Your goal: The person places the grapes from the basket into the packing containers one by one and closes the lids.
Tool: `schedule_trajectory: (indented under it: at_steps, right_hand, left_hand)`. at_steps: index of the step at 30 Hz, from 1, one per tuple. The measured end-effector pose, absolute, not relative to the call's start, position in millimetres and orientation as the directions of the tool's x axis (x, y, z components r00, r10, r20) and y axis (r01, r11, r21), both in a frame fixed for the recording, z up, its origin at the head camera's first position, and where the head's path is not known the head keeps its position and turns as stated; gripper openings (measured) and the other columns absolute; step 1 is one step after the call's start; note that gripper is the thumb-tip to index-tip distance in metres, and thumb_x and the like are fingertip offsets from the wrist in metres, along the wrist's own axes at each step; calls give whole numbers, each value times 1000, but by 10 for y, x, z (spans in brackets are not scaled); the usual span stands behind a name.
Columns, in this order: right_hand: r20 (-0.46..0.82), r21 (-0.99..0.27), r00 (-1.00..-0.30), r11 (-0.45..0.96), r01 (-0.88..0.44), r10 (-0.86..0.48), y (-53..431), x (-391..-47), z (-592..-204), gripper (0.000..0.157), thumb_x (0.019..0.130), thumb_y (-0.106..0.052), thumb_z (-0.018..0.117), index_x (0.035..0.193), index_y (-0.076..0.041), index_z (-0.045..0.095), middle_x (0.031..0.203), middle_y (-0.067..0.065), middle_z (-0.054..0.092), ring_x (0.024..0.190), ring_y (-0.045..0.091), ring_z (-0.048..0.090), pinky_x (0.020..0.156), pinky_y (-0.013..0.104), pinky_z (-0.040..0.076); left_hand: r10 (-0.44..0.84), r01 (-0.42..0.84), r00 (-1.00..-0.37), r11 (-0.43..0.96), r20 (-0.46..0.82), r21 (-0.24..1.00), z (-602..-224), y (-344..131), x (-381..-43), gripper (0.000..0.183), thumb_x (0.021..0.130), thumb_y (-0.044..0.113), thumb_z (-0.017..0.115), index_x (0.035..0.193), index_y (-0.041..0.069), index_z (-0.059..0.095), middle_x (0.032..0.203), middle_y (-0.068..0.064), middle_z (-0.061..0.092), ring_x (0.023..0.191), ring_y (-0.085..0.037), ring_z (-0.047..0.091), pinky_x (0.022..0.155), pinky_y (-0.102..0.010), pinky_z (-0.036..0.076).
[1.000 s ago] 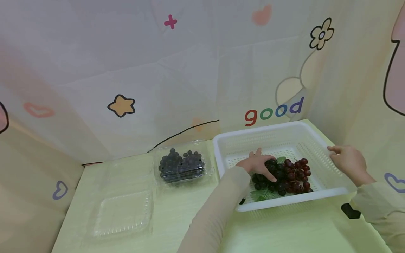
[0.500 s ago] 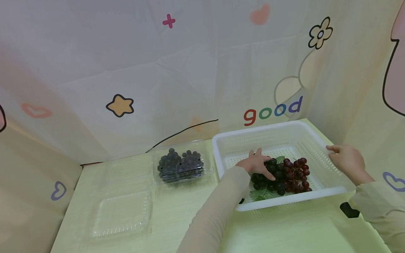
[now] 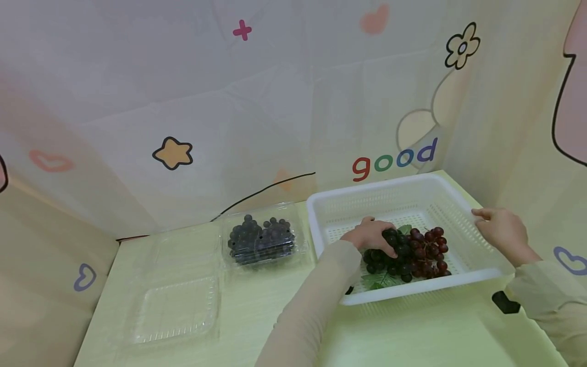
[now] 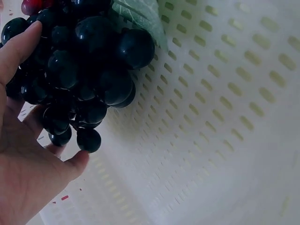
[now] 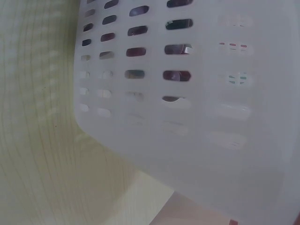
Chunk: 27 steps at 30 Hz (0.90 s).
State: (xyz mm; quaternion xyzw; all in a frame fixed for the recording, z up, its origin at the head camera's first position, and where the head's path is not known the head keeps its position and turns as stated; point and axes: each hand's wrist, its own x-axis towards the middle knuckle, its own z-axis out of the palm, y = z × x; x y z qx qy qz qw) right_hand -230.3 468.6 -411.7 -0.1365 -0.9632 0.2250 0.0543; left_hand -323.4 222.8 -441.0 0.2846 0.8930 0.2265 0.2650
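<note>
Partly visible: dk grapes (image 3: 403, 251) under L hand (image 3: 369, 235)

Tbl (image 3: 257, 316) w/ wht basket (image 3: 426, 287), 2 clr boxes (image 3: 176, 311)

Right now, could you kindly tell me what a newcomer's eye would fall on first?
Probably the glossy dark grapes in the person's left grip, beside the red grapes inside the white basket. The colourful word "good" on the backdrop, above the basket's far rim, would likely come next.
</note>
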Motion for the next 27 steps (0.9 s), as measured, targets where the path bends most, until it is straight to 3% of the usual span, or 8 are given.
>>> schedule_trajectory:
  at_steps: [6, 11, 15, 20, 22, 27]
  right_hand:
    - [45, -457, -958, 859, 231, 282, 4677, -2301, -4108, 38, 86, -11, 42, 116, 11, 48, 118, 39, 38, 86, 43, 48, 56, 30, 28]
    - [38, -454, -959, 860, 233, 280, 4675, -2296, -4102, 38, 86, -11, 42, 117, 11, 47, 119, 39, 38, 91, 47, 47, 57, 31, 29]
    - [38, -454, -958, 859, 237, 284, 4672, -2295, -4104, 38, 86, -11, 42, 116, 11, 47, 118, 39, 38, 89, 45, 47, 56, 31, 28]
    - [40, -456, -958, 858, 236, 285, 4666, -2298, -4102, 38, 86, -11, 43, 116, 11, 48, 118, 39, 38, 84, 42, 48, 55, 30, 28]
    - [41, -458, -957, 857, 237, 286, 4665, -2298, -4102, 38, 86, -11, 43, 116, 11, 48, 118, 39, 38, 84, 42, 48, 55, 30, 28]
    - [46, -459, -957, 857, 234, 285, 4665, -2297, -4102, 38, 85, -11, 43, 116, 11, 48, 118, 40, 38, 84, 41, 48, 54, 29, 28]
  left_hand:
    - [653, 470, -684, 736, -326, 488, -4410, 2253, -3264, 53, 70, 41, 71, 118, 36, 49, 132, 15, 40, 133, -14, 14, 100, -41, 30]
    - [672, 500, -665, 724, -326, 475, -4419, 2264, -3269, 56, 70, 41, 71, 120, 34, 48, 133, 12, 39, 128, -17, 21, 96, -36, 34]
    - [680, 488, -657, 713, -326, 504, -4429, 2268, -3269, 55, 70, 37, 72, 120, 31, 49, 134, 12, 39, 125, -15, 29, 100, -34, 30]
    - [676, 423, -649, 702, -349, 573, -4440, 2260, -3266, 57, 70, 33, 73, 121, 28, 48, 135, 11, 39, 123, -10, 37, 98, -32, 34]
    - [669, 396, -650, 703, -361, 591, -4440, 2256, -3260, 58, 69, 32, 74, 121, 28, 48, 135, 12, 38, 122, -10, 38, 92, -30, 40]
    - [659, 387, -652, 715, -376, 582, -4437, 2251, -3248, 64, 70, 33, 73, 127, 29, 44, 139, 12, 33, 126, -9, 33, 94, -29, 39]
